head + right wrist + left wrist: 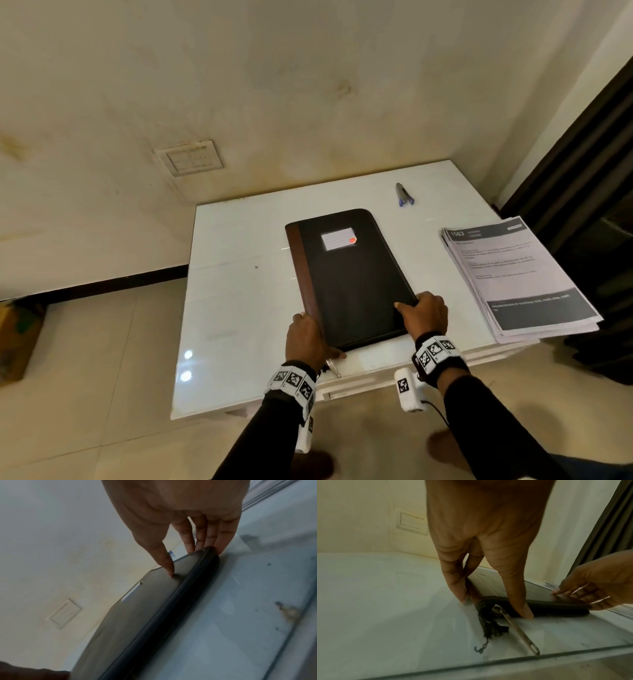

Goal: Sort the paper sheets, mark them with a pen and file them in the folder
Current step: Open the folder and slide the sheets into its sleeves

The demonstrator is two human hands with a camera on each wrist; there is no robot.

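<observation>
We have both hands on the closed zip folder [349,274], left hand [306,337] pinching its near spine corner, right hand [426,313] gripping the opposite edge, so next we likely unzip it, paper sheets [517,277] waiting beyond our right fingers.

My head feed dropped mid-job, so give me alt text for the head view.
Both hands hold the near end of a closed black folder lying on a white table: the left hand at its brown spine corner, the right hand at the opposite corner. A stack of printed sheets lies to the right, a stapler beyond the folder.
</observation>
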